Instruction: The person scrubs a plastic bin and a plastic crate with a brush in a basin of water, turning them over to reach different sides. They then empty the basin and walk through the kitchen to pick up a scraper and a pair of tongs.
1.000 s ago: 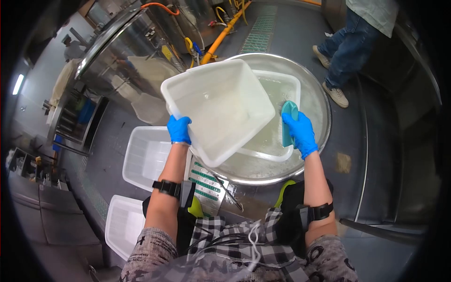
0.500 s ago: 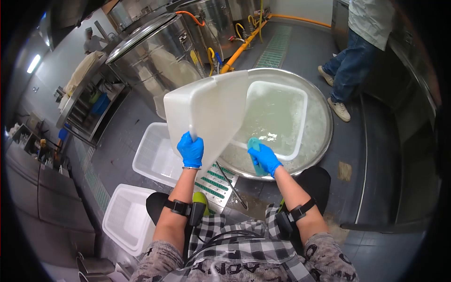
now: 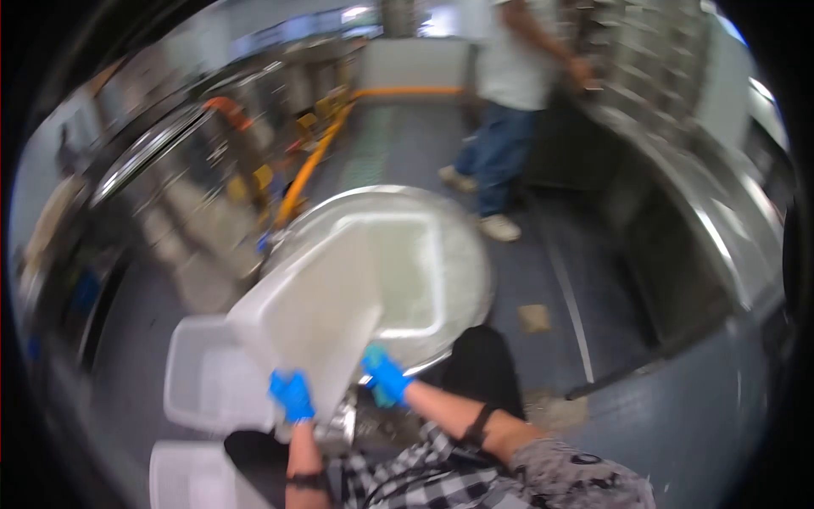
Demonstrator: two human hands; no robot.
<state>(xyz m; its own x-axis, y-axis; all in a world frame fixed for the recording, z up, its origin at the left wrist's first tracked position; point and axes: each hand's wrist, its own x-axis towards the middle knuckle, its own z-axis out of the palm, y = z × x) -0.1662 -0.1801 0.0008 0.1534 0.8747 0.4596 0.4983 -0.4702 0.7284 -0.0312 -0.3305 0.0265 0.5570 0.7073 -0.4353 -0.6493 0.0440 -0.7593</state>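
The frame is smeared by motion. My left hand (image 3: pixel 292 395), blue-gloved, is closed on the near edge of a large white plastic bin (image 3: pixel 314 293), which is tilted in front of me. The bin's far part overlaps a wide round metal tub (image 3: pixel 485 263) of cloudy water. My right hand (image 3: pixel 387 377), also gloved in blue, grips a green scouring pad (image 3: pixel 373 355) just right of the bin, by the tub's near rim. In the tub's water lies another white bin (image 3: pixel 439 263), its rim showing.
Two white bins stand on the floor at my left, an upper bin (image 3: pixel 195 382) and a lower bin (image 3: pixel 186 475). Large steel vats (image 3: pixel 182 199) and an orange pipe (image 3: pixel 314 161) are beyond. A person in jeans (image 3: pixel 509 140) stands past the tub, near a steel counter (image 3: pixel 712 229).
My view has swung up and to the right, so the scene sits further left and lower. Both hands keep their holds. The person behind the tub is now seen more fully, with an arm extended.
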